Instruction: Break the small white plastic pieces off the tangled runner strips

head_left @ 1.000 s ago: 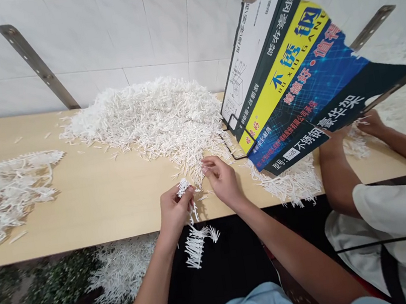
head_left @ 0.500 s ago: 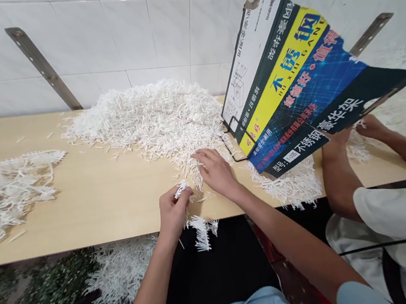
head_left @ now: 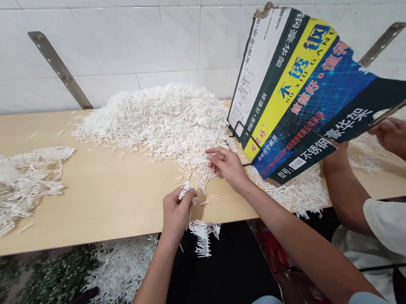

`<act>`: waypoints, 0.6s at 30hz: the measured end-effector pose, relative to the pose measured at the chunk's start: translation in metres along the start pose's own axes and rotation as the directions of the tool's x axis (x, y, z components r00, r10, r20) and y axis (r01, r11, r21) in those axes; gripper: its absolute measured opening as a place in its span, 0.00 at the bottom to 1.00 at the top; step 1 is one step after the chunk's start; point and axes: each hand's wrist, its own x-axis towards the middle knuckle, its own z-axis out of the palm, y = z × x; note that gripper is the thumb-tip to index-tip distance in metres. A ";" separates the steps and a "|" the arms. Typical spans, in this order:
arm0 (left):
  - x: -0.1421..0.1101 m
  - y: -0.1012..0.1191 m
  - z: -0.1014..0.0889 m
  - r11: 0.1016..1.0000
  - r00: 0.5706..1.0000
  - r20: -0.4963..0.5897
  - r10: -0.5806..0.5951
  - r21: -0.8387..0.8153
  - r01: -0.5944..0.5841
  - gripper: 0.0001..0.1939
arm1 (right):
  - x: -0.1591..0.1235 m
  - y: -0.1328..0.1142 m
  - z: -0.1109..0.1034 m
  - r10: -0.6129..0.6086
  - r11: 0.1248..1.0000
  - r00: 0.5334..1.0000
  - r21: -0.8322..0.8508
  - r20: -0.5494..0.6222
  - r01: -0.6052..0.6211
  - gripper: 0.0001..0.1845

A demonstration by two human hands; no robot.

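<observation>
My left hand (head_left: 177,211) is closed around a small bunch of thin white plastic pieces (head_left: 186,191), pinched between thumb and fingers at the front of the table. Below it, a comb-like white strip (head_left: 201,238) hangs in front of the black trousers; whether it joins the held bunch I cannot tell. My right hand (head_left: 231,170) is at the near edge of a big heap of loose white plastic sticks (head_left: 160,118). Its fingers are curled and pinched together, and what lies between them is too small to make out. A few loose sticks lie between the hands.
A tangled pile of joined white strips (head_left: 9,186) lies on the wooden table (head_left: 119,205) at left. A printed cardboard sheet (head_left: 294,97) stands at right as a divider. Beyond it, another person's hand (head_left: 393,136) shows. Green artificial foliage (head_left: 47,287) sits below the table.
My right hand's fingers, spread over the heap's edge before, are now drawn together. The left hand keeps its bunch. The view has shifted slightly; the other person's far hand has risen.
</observation>
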 end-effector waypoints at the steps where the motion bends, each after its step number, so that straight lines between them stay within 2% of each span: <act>1: 0.000 -0.001 0.000 1.000 1.000 -0.001 -0.003 -0.004 0.003 0.15 | 0.000 0.000 -0.001 0.005 1.000 1.000 -0.003 -0.014 -0.005 0.23; 4: 0.001 -0.003 0.000 1.000 1.000 -0.002 -0.006 -0.012 0.006 0.16 | -0.001 -0.004 -0.003 -0.046 0.998 0.998 -0.040 -0.043 0.044 0.20; 10: 0.000 -0.001 0.000 1.000 1.000 0.007 -0.017 -0.008 0.017 0.15 | -0.011 -0.010 -0.005 -0.124 0.992 0.992 -0.028 0.016 0.124 0.14; 15: 0.001 -0.002 0.000 1.000 1.000 0.002 -0.009 0.007 0.009 0.16 | -0.011 0.000 -0.006 -0.136 0.989 0.991 -0.065 0.005 0.136 0.20; 18: 0.001 0.000 0.000 1.000 1.000 0.011 -0.011 0.025 0.010 0.16 | -0.016 -0.007 -0.005 -0.208 0.969 0.977 -0.128 0.049 0.213 0.24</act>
